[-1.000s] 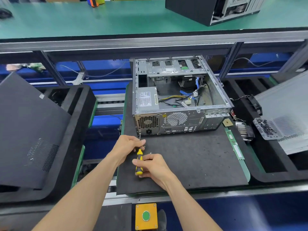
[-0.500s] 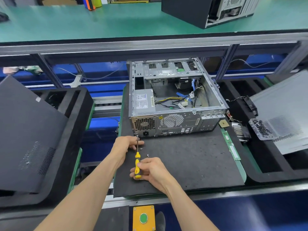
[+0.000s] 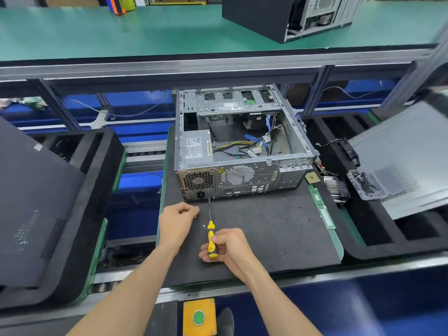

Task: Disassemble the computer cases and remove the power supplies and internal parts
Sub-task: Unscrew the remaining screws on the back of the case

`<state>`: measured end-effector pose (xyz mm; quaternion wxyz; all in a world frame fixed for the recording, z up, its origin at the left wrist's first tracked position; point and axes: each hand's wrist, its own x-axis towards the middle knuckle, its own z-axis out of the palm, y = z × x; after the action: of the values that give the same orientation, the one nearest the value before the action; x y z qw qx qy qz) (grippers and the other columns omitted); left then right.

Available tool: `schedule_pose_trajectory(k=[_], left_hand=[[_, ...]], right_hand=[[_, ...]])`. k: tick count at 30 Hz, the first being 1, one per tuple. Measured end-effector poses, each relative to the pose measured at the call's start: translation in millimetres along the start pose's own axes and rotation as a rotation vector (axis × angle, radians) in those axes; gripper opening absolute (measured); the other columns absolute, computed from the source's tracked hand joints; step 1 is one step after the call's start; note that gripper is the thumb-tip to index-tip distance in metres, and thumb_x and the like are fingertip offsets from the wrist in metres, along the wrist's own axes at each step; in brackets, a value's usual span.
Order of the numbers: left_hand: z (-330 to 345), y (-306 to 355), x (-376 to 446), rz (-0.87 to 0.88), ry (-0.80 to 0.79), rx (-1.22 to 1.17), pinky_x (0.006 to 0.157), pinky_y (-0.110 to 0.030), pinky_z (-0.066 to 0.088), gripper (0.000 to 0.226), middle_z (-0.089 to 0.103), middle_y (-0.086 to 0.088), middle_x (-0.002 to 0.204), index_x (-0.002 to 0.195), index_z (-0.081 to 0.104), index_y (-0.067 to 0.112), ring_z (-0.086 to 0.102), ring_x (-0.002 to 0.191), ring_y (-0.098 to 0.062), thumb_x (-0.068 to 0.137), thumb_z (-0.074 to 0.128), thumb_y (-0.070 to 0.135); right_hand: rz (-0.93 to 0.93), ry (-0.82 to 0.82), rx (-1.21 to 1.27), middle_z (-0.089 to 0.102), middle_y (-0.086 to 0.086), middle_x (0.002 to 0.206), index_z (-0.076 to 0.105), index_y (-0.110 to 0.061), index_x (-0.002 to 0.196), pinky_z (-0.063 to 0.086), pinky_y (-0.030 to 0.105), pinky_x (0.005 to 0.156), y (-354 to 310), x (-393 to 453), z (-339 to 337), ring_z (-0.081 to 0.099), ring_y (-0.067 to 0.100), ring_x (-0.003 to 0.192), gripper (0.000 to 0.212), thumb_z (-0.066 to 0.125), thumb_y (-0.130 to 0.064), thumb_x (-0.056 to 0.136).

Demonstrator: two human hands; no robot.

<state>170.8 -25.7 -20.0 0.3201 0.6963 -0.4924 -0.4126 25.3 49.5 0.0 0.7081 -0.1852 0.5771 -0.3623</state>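
Hands low: right hand (image 3: 228, 246) grips the screwdriver (image 3: 211, 238), shaft aimed at twelve o'clock toward the power supply (image 3: 197, 181); left hand (image 3: 178, 220), curled, sits nearer, contents unclear.

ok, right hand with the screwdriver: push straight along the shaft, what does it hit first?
The right hand aims the screwdriver at the computer case rear panel, by the power supply bottom corner. The tip looks at or nearly touching it; depth unclear.
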Motion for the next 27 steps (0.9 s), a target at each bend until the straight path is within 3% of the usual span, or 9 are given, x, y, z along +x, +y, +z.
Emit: schedule_pose_trajectory(k=[4, 8, 11, 13, 18, 21, 27], left_hand=[[8, 3, -6, 0.086, 0.000, 0.121, 0.079, -0.031, 0.052, 0.009, 0.069, 0.011, 0.081, 0.084, 0.077, 0.031, 0.064, 0.085, -0.008, 0.079, 0.081, 0.026], [23, 13, -10, 0.039, 0.043, 0.159, 0.098, -0.042, 0.035, 0.013, 0.066, 0.012, 0.095, 0.096, 0.078, 0.037, 0.049, 0.115, -0.020, 0.083, 0.075, 0.039], [33, 24, -12, -0.060, 0.024, 0.212, 0.090, -0.041, 0.024, 0.005, 0.060, 0.011, 0.095, 0.078, 0.073, 0.048, 0.035, 0.122, -0.026, 0.081, 0.075, 0.051], [36, 28, -12, -0.090, 0.020, 0.201, 0.088, -0.040, 0.022, 0.012, 0.053, 0.015, 0.087, 0.069, 0.070, 0.051, 0.033, 0.123, -0.026, 0.078, 0.077, 0.053], [37, 29, -11, -0.098, 0.020, 0.205, 0.088, -0.038, 0.021, 0.014, 0.055, 0.015, 0.087, 0.067, 0.069, 0.050, 0.031, 0.123, -0.025, 0.076, 0.079, 0.054], [39, 30, -11, -0.096, 0.029, 0.211, 0.086, -0.038, 0.020, 0.017, 0.048, 0.023, 0.080, 0.065, 0.066, 0.053, 0.032, 0.123, -0.025, 0.076, 0.079, 0.055], [39, 25, -8, -0.088, 0.025, 0.220, 0.087, -0.039, 0.021, 0.015, 0.052, 0.020, 0.083, 0.066, 0.071, 0.047, 0.033, 0.123, -0.025, 0.076, 0.078, 0.057]], right_hand=[[0.050, 0.065, -0.038, 0.066, 0.027, 0.081, 0.054, 0.010, 0.108, 0.061, 0.042, 0.063, -15, -8, -11, 0.068, 0.038, 0.067, 0.012, 0.048, 0.003, 0.101], [0.135, 0.093, -0.088, 0.062, 0.025, 0.080, 0.052, 0.010, 0.110, 0.057, 0.043, 0.071, -26, -12, -13, 0.063, 0.035, 0.067, 0.013, 0.047, 0.001, 0.104], [0.126, 0.117, -0.092, 0.061, 0.026, 0.080, 0.054, 0.011, 0.110, 0.056, 0.045, 0.077, -27, -12, -12, 0.061, 0.034, 0.066, 0.014, 0.049, 0.000, 0.103], [0.133, 0.133, -0.096, 0.061, 0.025, 0.079, 0.054, 0.011, 0.111, 0.056, 0.047, 0.082, -26, -8, -11, 0.062, 0.034, 0.067, 0.014, 0.050, 0.000, 0.103], [0.118, 0.155, -0.126, 0.066, 0.026, 0.085, 0.055, 0.005, 0.112, 0.060, 0.045, 0.075, -24, 0, -10, 0.066, 0.034, 0.069, 0.012, 0.053, -0.001, 0.102], [0.099, 0.169, -0.117, 0.066, 0.027, 0.087, 0.056, 0.007, 0.120, 0.059, 0.049, 0.080, -19, 5, -12, 0.066, 0.035, 0.070, 0.020, 0.054, -0.002, 0.102], [-0.042, 0.211, -0.124, 0.071, 0.021, 0.080, 0.061, -0.005, 0.095, 0.063, 0.044, 0.069, -7, 4, -13, 0.072, 0.030, 0.063, 0.005, 0.058, -0.002, 0.098]])
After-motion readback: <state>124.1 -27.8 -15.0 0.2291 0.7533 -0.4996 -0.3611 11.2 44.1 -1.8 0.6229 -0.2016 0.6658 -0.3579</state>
